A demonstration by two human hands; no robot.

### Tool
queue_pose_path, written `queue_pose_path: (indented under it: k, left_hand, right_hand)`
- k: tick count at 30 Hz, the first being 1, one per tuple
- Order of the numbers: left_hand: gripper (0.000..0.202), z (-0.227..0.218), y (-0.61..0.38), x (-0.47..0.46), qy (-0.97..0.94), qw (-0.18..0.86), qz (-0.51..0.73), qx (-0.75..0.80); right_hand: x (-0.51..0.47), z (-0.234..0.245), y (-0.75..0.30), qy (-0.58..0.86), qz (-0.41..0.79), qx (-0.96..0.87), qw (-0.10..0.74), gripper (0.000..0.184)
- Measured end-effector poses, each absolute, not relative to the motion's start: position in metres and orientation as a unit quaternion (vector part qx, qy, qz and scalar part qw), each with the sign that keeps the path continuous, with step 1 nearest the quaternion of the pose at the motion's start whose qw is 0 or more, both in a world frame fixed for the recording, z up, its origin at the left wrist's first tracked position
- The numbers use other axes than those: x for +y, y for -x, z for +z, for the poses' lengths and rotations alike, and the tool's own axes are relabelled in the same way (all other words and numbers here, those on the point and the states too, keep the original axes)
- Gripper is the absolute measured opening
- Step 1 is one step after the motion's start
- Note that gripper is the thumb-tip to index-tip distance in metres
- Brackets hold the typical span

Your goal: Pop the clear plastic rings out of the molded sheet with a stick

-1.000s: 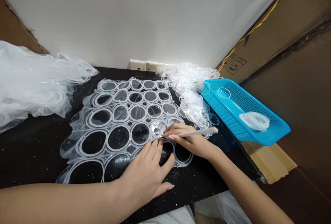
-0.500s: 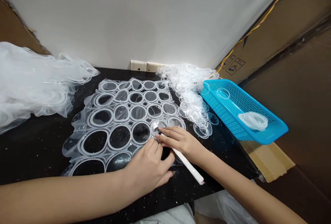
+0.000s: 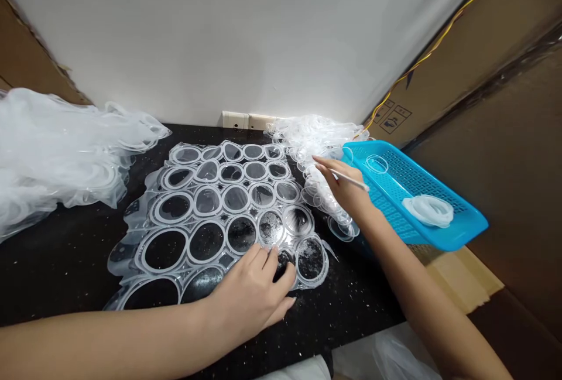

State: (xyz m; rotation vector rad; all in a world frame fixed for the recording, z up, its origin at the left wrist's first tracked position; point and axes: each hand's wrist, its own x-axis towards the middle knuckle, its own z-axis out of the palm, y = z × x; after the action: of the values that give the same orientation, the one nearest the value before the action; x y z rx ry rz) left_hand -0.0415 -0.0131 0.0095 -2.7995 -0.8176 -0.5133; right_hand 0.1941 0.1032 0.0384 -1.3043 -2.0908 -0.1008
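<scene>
Pinned to the black table [image 3: 65, 251] under the open, flat left hand [image 3: 252, 295]: clear plastic sheet of moulded rings [image 3: 206, 216]. Lifted off it within the last second, likely one prying pass done: right hand [image 3: 346, 190], closed on a thin white stick [image 3: 351, 180], over a heap of loose clear discs [image 3: 316, 134], sheet to its left.

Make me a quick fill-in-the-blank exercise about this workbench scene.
The right hand pinches a thin ____ stick.
The left hand lies on the plastic sheet, on a ____ tabletop.
A stack of rings sits in the ____ basket.
Missing words: white, black, blue.
</scene>
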Motion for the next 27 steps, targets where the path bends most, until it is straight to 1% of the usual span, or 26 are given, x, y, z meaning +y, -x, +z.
queue_pose_path:
  k: [3, 6, 7, 9, 11, 13, 14, 18, 23, 27]
  left_hand:
    - [0.033, 0.023, 0.040, -0.008, 0.950, 0.068, -0.128, -0.277]
    - [0.033, 0.035, 0.033, -0.003, 0.949, 0.058, -0.095, -0.296]
    - [0.036, 0.037, 0.030, -0.002, 0.948, 0.061, -0.093, -0.299]
    - [0.041, 0.035, 0.020, -0.002, 0.949, 0.067, -0.099, -0.292]
    - [0.045, 0.028, 0.011, -0.003, 0.950, 0.067, -0.113, -0.283]
    - [0.049, 0.019, 0.004, -0.005, 0.951, 0.063, -0.118, -0.279]
    - [0.050, 0.015, 0.002, -0.007, 0.951, 0.061, -0.116, -0.279]
    - [0.051, 0.007, 0.002, -0.009, 0.954, 0.055, -0.104, -0.274]
    - [0.051, 0.010, 0.003, -0.009, 0.955, 0.061, -0.096, -0.275]
    - [0.049, 0.011, 0.000, -0.008, 0.955, 0.061, -0.092, -0.274]
  right_hand:
    - [0.098, 0.049, -0.214, 0.547, -0.027, -0.788, 0.282, 0.036]
    - [0.079, 0.054, -0.217, 0.561, 0.009, -0.775, 0.290, 0.040]
    - [0.071, 0.053, -0.214, 0.552, 0.047, -0.776, 0.303, 0.041]
    - [0.056, 0.049, -0.206, 0.519, 0.169, -0.777, 0.313, 0.042]
    - [0.043, 0.042, -0.197, 0.484, 0.310, -0.768, 0.281, 0.039]
    - [0.035, 0.035, -0.192, 0.466, 0.391, -0.751, 0.257, 0.037]
    - [0.033, 0.032, -0.191, 0.464, 0.407, -0.744, 0.256, 0.037]
    - [0.032, 0.027, -0.193, 0.470, 0.402, -0.740, 0.267, 0.037]
    - [0.034, 0.028, -0.193, 0.456, 0.385, -0.758, 0.263, 0.034]
    - [0.030, 0.029, -0.192, 0.405, 0.311, -0.825, 0.244, 0.029]
